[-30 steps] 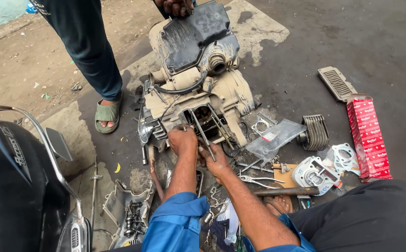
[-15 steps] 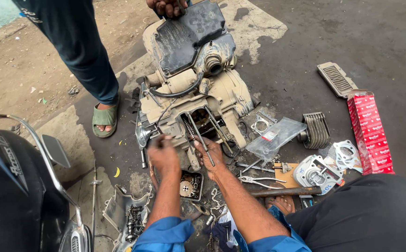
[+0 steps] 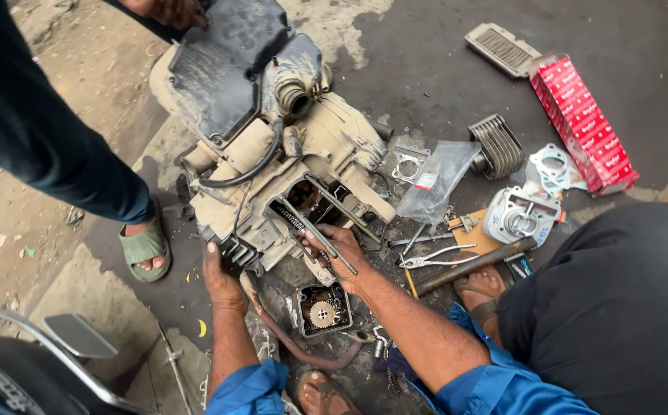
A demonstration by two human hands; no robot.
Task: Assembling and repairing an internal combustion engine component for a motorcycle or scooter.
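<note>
here, a dirty tan engine block (image 3: 272,169) w/ a black cover lies on the oily ground, opening facing the wearer. left hand (image 3: 221,278) presses flat against the block's lower-left finned edge, fingers extended, not wrapped round anything. right hand (image 3: 341,253) sits at the block's lower-right opening, fingers curled around long metal studs (image 3: 326,234) that stick out of the block; grip looks closed on them. just below the block, betw. the two forearms, a small black casing w/ a brass-coloured gear (image 3: 322,311) rests on the ground, and a reddish hose (image 3: 295,346) curves beside it. right of the block: clear plastic bag (image 3: 435,184), finned cylinder (image 3: 497,147), pliers (image 3: 430,257), a grey cylinder head (image 3: 520,217), gaskets (image 3: 553,167), and further right a red carton (image 3: 583,123). at the block's top edge another person's hand (image 3: 171,11) touches the cover; that person's sandalled foot (image 3: 145,247) stands left of the block.
</note>
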